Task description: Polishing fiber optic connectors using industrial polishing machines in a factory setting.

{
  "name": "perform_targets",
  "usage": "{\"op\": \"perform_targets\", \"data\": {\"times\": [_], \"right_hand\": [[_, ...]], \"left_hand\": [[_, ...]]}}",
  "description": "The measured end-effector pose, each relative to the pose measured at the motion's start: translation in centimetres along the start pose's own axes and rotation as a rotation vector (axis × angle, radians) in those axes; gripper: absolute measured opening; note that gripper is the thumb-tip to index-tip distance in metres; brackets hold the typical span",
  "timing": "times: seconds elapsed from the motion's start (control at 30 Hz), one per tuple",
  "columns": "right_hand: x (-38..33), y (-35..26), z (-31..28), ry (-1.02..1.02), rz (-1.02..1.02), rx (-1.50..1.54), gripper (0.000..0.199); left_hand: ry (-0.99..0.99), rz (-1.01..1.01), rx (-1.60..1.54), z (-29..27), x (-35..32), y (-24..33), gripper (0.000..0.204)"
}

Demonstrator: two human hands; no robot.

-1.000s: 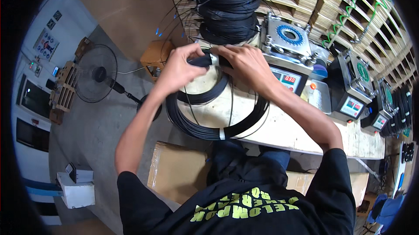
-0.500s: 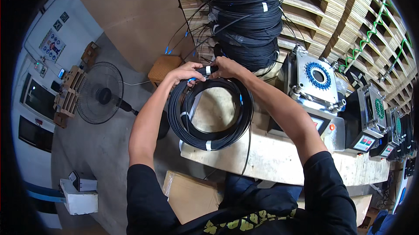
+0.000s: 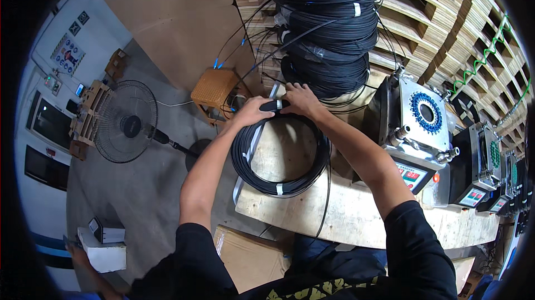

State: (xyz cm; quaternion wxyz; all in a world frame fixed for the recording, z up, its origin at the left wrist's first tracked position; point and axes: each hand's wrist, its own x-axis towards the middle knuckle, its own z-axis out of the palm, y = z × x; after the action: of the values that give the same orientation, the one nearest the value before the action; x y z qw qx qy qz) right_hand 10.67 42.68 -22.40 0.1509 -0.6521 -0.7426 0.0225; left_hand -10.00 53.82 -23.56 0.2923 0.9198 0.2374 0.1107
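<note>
A coil of black cable (image 3: 312, 174), bound with white ties, lies on the wooden bench (image 3: 356, 216). My left hand (image 3: 253, 111) is closed round the far left part of the coil's ring. Just to its right, my right hand (image 3: 301, 101) grips the same far side, its fingers over the top of the cable. A white tie (image 3: 280, 105) shows in the small gap between my hands. One loose cable length hangs from the coil's right side across the bench front.
Behind the coil rises a tall stack of black cable coils (image 3: 329, 38). Machines with round blue (image 3: 426, 113) and green fixtures line the right. To the left stand a woven stool (image 3: 214, 91) and a fan (image 3: 127, 124). Another person's hand (image 3: 78, 252) is at lower left.
The coil now lies flatter on the bench, and its blue cable ends no longer show at my hands. My hands have moved slightly apart. Another person's arm has entered at lower left.
</note>
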Motion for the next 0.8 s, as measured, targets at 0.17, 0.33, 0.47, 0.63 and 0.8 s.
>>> {"op": "perform_targets", "data": {"times": [0.17,0.33,0.47,0.63,0.8], "right_hand": [[-0.3,0.4,1.0,-0.092,-0.001,0.238,0.044],[0.2,0.0,1.3,-0.153,0.026,0.302,0.034],[0.4,0.8,1.5,-0.107,0.000,0.365,0.030],[0.4,0.5,1.5,-0.137,0.019,0.332,0.032],[-0.3,0.4,1.0,-0.165,0.076,0.282,0.034]], "left_hand": [[-0.039,0.027,-0.031,-0.3,-0.5,0.3,0.035],[-0.032,0.005,-0.035,-0.5,-0.7,0.2,0.034],[-0.025,-0.007,-0.056,-0.6,-0.3,0.3,0.033],[-0.045,0.013,0.019,-0.6,-0.4,-0.1,0.039],[-0.046,-0.124,0.217,0.5,-0.9,2.0,0.047]]}}
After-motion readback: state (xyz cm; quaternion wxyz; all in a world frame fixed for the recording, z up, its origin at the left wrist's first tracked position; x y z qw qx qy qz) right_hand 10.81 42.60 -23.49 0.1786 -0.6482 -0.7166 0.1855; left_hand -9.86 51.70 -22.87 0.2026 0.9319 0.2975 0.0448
